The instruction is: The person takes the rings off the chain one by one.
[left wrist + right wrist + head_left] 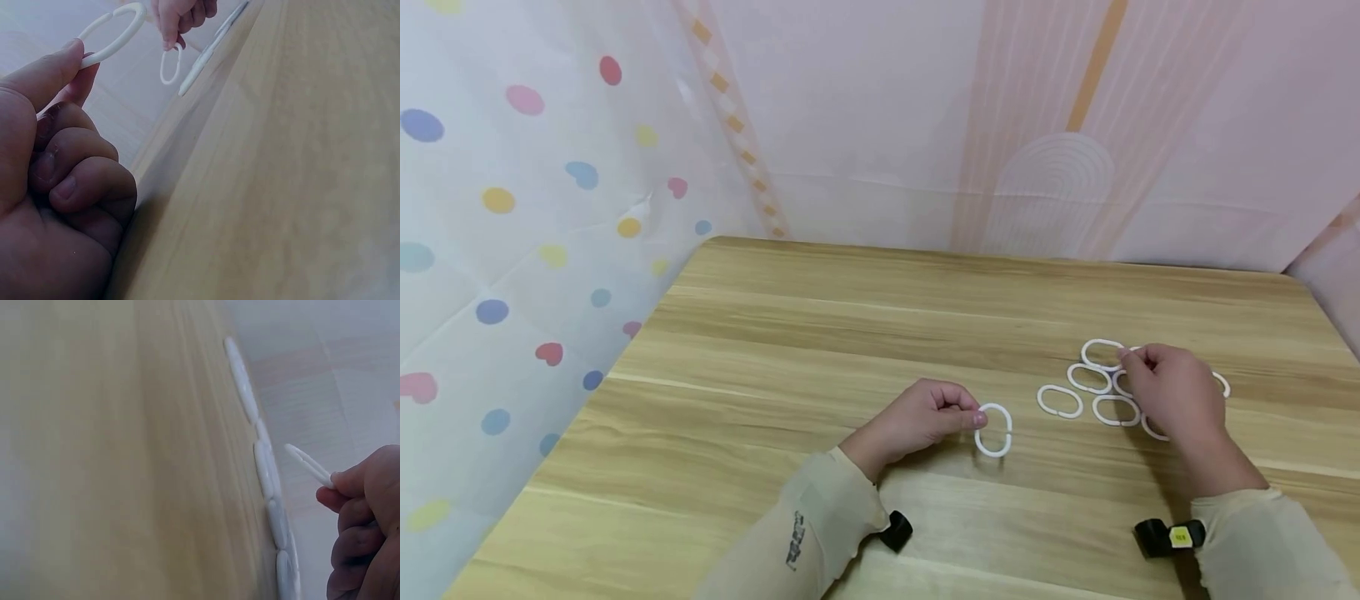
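Note:
Between thumb and forefinger my left hand point(928, 412) pinches a white oval plastic link ring point(993, 454) with a small gap in its side. The left wrist view shows that ring point(123, 41) raised off the wood, the other fingers curled into the palm. Over a group of similar rings, my right hand point(1180, 396) pinches another white link ring point(1097, 342) by its end. In the right wrist view this ring point(308, 465) is held apart from the row of rings point(267, 469) on the table. My right hand hides part of the group.
Several white rings lie flat around and under the right hand, among them a leftmost ring point(1040, 398) and one at the far right point(1227, 385). The wooden table point(760, 333) meets a patterned cloth backdrop point(880, 125) at its back and left. Black wrist cameras sit on both sleeves.

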The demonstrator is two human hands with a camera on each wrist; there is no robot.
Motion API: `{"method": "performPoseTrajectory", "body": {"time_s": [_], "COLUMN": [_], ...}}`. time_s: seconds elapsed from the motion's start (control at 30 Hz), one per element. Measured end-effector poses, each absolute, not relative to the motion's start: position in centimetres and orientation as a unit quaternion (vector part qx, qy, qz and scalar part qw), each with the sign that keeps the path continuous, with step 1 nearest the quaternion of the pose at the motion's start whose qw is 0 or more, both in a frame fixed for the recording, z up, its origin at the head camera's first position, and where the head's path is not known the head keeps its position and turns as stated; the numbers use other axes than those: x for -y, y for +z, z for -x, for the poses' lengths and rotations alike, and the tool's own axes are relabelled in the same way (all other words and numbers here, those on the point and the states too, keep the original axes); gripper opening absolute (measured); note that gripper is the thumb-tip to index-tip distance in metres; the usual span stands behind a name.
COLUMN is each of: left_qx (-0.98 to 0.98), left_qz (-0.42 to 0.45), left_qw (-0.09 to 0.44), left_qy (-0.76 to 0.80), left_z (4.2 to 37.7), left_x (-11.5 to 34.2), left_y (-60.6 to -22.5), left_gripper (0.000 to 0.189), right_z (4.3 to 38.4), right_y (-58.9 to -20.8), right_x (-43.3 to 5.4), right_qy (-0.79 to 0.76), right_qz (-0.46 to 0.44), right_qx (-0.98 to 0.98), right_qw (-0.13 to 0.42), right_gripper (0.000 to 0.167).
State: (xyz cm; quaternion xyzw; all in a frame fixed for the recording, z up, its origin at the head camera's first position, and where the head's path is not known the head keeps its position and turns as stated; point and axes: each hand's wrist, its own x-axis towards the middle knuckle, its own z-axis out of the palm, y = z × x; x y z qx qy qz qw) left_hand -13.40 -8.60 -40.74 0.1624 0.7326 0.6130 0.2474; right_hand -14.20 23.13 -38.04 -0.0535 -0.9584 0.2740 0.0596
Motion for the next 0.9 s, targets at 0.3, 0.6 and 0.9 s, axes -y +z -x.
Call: {"method": "performPoseTrajectory", "body": {"time_s": [0.3,0.6,0.9], "left_qx": [-0.738,-0.738,-0.736], "left_qz": [-0.166,-0.169,-0.166], "left_qw": [0.247,0.246,0.250], "left_qy": [0.605,0.605,0.607], "left_z": [13.5,13.7,13.7], "left_x": [8.5,8.4,8.4], "left_y": [-40.8,-40.7,-40.7], "left_gripper": [0.014,0.014,0.015], "right_z": [15.9,15.4,13.4], "right_y": [-37.6,-37.5,-37.3], "right_x": [-24.1,-24.5,-23.9], "right_qy": [0.217,0.220,0.274], "right_qz": [0.063,0.065,0.053], "right_qx": [0.973,0.973,0.959], "right_qw": [-0.041,-0.025,0.051], "right_gripper": [0.044,0.050,0.050]}}
